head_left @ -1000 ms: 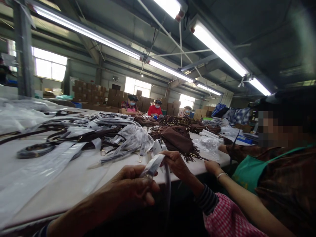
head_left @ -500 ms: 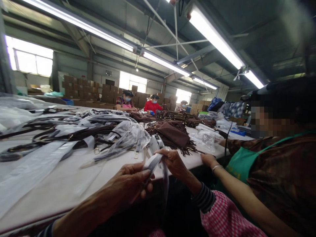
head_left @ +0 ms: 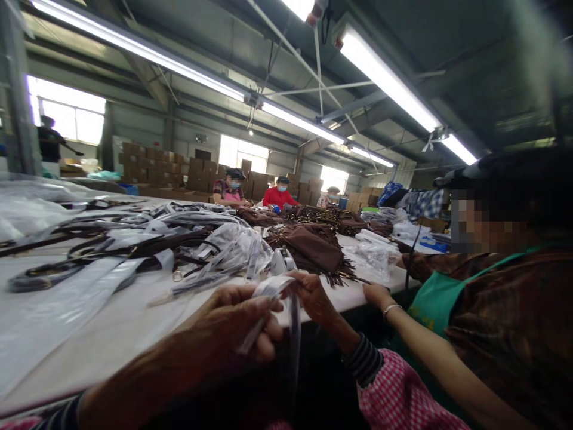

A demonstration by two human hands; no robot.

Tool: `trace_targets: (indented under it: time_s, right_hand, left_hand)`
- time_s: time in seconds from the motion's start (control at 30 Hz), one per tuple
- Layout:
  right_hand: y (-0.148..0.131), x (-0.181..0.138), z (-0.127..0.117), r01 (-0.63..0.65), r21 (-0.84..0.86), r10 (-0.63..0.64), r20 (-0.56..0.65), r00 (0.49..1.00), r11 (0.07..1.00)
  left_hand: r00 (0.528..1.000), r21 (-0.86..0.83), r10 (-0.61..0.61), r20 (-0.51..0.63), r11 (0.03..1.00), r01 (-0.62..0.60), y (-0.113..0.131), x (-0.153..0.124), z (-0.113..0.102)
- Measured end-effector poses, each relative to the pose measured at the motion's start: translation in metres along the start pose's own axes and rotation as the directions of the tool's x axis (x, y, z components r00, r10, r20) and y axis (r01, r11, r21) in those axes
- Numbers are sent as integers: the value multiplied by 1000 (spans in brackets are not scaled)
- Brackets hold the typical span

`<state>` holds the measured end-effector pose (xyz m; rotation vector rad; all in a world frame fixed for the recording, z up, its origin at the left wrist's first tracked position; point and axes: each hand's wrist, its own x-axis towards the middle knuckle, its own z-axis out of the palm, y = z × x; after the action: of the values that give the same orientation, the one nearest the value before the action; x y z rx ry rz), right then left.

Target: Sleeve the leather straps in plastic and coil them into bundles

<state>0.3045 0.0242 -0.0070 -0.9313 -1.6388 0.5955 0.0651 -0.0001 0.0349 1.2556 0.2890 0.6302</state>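
Both my hands are raised at the table's near edge. Between them is a strap in a clear plastic sleeve (head_left: 294, 343), bent over at the top with a length hanging below the table edge. My left hand (head_left: 244, 319) is closed, pinching one part of the sleeve between thumb and fingers. Close by on the right, my right hand (head_left: 313, 294) is also closed, gripping the sleeve at its upper bend. Behind my fingers lies a heap of sleeved straps (head_left: 237, 239) with metal buckles.
Brown fringed bags (head_left: 308, 245) are piled mid-table (head_left: 120, 334). Flat plastic sleeves (head_left: 67, 310) lie at left, crumpled plastic (head_left: 373, 257) at right. A co-worker's hand (head_left: 376, 295) is close on my right. Several people sit across the table; cardboard boxes (head_left: 152, 167) stand behind.
My left hand has turned slightly and the sleeve's bend between my hands lies flatter. The view has shifted a little. A standing person now shows at the far left window.
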Motion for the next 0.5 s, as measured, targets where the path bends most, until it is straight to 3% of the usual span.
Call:
trace_targets:
  time_s: [0.1,0.17,0.23,0.3,0.37,0.43,0.47,0.5]
  right_hand:
    - [4,-18,44,-173,268,151,103,983,948]
    - [3,-38,75,-315,381,263,182,947,869]
    - [-3,-58,96,-417,445,315,287,905,792]
    - [-11,-72,104,-493,435,355,363,862,753]
    - [-20,-78,98,-528,369,395,379,837,765]
    - [-29,-78,82,-526,285,416,368,832,801]
    - [-33,-77,72,-524,250,419,371,829,814]
    - [-36,-77,60,-529,219,429,378,821,820]
  left_hand:
    - [973,17,219,-73,976,-218,31,9,7]
    - [920,52,343,-188,939,-339,40,19,6]
    - [837,162,455,-304,890,-425,35,29,-2]
    - [763,353,550,-340,826,-439,16,34,-16]
    - [726,573,626,-284,718,-395,-10,32,-31]
    - [702,762,706,-89,502,-408,-36,23,-44]
    - [725,819,688,29,399,-412,-48,18,-50]
    - [776,866,623,96,332,-374,-59,13,-55]
